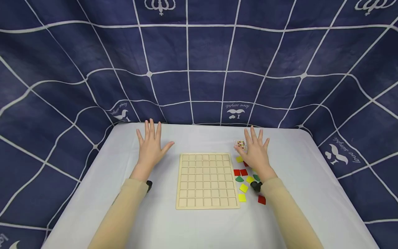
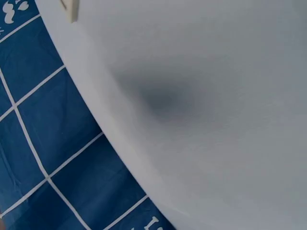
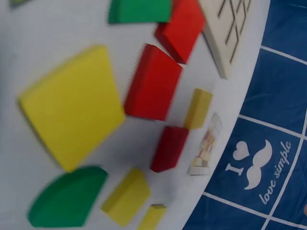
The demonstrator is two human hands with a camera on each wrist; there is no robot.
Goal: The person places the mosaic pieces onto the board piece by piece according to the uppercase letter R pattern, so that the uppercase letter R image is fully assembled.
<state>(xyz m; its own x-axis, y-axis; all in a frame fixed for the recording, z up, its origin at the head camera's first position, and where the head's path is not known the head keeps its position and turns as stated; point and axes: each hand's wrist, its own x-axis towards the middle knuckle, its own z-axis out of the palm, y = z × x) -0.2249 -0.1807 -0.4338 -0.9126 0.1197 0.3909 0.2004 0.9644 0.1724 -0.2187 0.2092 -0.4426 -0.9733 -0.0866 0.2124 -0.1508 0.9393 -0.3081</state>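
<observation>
My left hand (image 1: 150,148) is held out with straight, spread fingers to the left of a pale wooden grid board (image 1: 206,180), with nothing in it. On the board's other side, my right hand (image 1: 255,154) also has its fingers spread and holds nothing. Beneath and beside it lie loose flat tiles: yellow squares (image 3: 74,108), red squares (image 3: 153,84) and green quarter-round pieces (image 3: 69,196). A small card with a coloured grid pattern (image 1: 239,144) sits by the right fingertips, partly covered by the hand. Neither wrist view clearly shows its hand.
A white cloth covers the table (image 1: 205,226). Dark blue curtain fabric (image 1: 205,48) with white lines encloses its back and sides. A red tile (image 1: 262,200) lies near the right forearm. Black wrist devices (image 1: 256,186) show at both wrists.
</observation>
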